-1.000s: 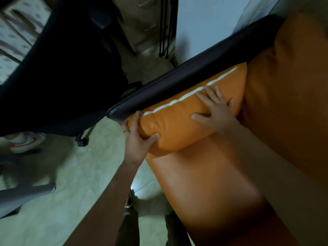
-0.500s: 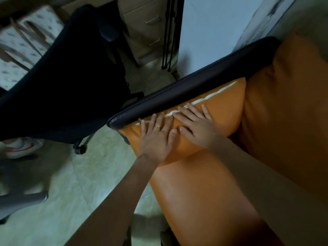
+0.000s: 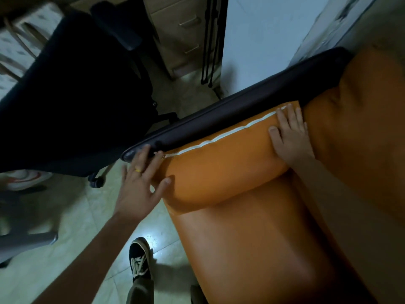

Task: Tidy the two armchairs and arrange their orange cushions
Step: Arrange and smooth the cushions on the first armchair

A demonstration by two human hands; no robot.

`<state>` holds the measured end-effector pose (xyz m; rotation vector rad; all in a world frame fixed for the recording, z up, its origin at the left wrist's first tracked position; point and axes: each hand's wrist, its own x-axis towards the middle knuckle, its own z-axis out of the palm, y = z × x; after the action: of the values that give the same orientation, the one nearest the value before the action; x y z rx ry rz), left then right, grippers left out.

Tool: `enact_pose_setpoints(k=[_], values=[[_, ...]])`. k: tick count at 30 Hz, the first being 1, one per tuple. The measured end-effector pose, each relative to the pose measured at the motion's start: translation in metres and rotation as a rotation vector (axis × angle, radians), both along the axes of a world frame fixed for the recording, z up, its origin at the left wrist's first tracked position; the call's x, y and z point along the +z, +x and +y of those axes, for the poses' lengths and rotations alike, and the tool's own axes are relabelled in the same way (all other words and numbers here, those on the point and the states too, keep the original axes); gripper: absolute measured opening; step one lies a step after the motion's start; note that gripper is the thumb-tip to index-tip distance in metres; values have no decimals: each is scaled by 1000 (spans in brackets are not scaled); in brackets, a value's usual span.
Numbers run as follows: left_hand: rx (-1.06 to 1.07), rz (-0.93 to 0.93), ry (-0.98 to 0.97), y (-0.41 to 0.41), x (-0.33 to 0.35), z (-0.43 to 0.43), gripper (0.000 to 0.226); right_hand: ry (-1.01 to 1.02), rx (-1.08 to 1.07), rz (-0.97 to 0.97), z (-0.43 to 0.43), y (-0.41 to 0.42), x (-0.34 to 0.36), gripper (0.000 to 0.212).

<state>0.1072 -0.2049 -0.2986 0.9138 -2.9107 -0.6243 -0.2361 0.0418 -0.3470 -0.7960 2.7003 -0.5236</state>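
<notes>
An orange side cushion (image 3: 219, 170) with a white zip strip lies along the dark brown armrest (image 3: 230, 115) of the armchair, resting on the orange seat cushion (image 3: 252, 242). The orange back cushion (image 3: 361, 119) stands to the right. My left hand (image 3: 140, 185) is spread with fingers apart at the cushion's front end, thumb on its face and fingertips near the armrest tip. My right hand (image 3: 289, 134) lies flat on the cushion's rear end, pressing it toward the back cushion.
A black office chair (image 3: 72, 88) on castors stands close to the left of the armrest. A wooden drawer unit (image 3: 179, 36) and black tripod legs (image 3: 210, 40) are behind. My black shoe (image 3: 140, 262) is on the tiled floor (image 3: 72, 216).
Both hands were together on the cushion's front half. They have slid apart: the left to the front end, the right to the rear end.
</notes>
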Motion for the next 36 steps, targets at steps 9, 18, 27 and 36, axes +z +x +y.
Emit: enact_pose_setpoints(k=[9,18,27,36], values=[[851,682,638,-43,-69,98,100,-415,-441,96,-21,111,-57,72],[815,630,687,-33,-65,99,93,-370,-415,-3,-16,112,-43,81],[276,350,67,-62,-48,118,63,-197,96,293,-25,162,-50,62],[707,424,575,12,-57,79,96,-225,-107,44,-13,157,-42,83]])
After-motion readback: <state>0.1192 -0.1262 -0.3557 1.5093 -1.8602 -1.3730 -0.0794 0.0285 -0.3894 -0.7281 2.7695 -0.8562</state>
